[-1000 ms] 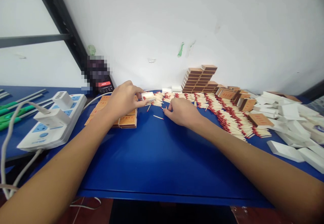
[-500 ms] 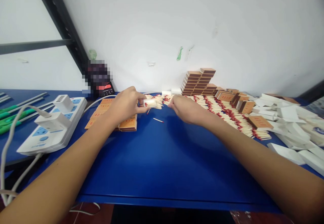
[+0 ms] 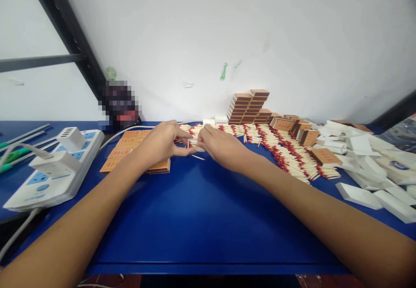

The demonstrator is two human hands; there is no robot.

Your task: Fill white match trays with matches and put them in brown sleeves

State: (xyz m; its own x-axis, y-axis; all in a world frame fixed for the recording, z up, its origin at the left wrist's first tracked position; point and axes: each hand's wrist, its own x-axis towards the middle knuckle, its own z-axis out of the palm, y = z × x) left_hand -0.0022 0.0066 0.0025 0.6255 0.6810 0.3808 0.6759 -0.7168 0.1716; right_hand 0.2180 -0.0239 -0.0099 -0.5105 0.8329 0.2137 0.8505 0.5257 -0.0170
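Note:
Between the thumb and fingers of my left hand (image 3: 162, 141) is a small white matchbox tray (image 3: 192, 142) with matches in it. My right hand (image 3: 221, 147) has its fingers closed over the tray's right end. What those fingertips pinch is hidden. Just below the tray, a single match (image 3: 199, 157) lies on the blue table (image 3: 208, 218). Loose red-tipped matches (image 3: 286, 151) form a long band behind my hands and off to the right. Orange matchboxes (image 3: 118, 152) lie in rows under and beside my left wrist.
Brown-sided matchboxes (image 3: 245, 108) stand stacked against the wall. More orange boxes (image 3: 326, 156) and a heap of white trays (image 3: 360, 194) lie at the right. A white power strip (image 3: 61, 184) with plugs and cables sits at the left, near green-handled rods (image 3: 14, 155).
My right hand has moved left from the matches to the tray, and its fingers now cover the tray's right end. My left hand still holds the tray. The view has shifted slightly.

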